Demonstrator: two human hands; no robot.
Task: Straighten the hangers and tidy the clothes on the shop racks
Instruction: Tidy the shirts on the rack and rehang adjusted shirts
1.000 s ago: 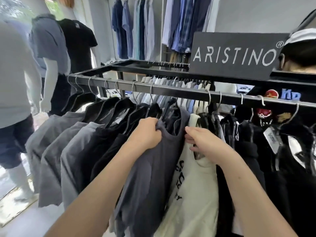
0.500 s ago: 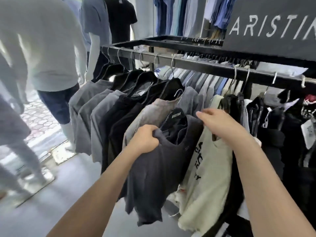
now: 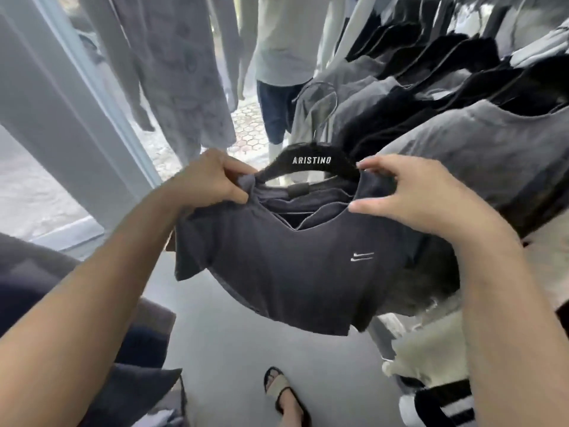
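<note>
A dark grey T-shirt [image 3: 286,266] on a black hanger [image 3: 311,161] sits at the centre of the view, held out in front of the rack and off its rail. The hanger's neck reads "ARISTINO" in white capitals, and its wire hook [image 3: 320,97] points toward 12 o'clock. A small white two-stroke logo [image 3: 362,256] marks the shirt's chest at 3 o'clock of its middle. The left hand [image 3: 212,180] is clenched on the bunched shoulder fabric at 9 o'clock of the hanger. The right hand [image 3: 409,195] pinches the other shoulder at 3 o'clock between thumb and forefinger, the remaining fingers spread loose. From 1 to 3 o'clock, grey and black hanging shirts [image 3: 462,124] crowd together. A cream garment [image 3: 431,346] droops at 4 o'clock. A sandalled foot [image 3: 284,392] stands on the grey floor [image 3: 234,349] at 6 o'clock. Mannequins [image 3: 277,57] stand at 12 o'clock.
</note>
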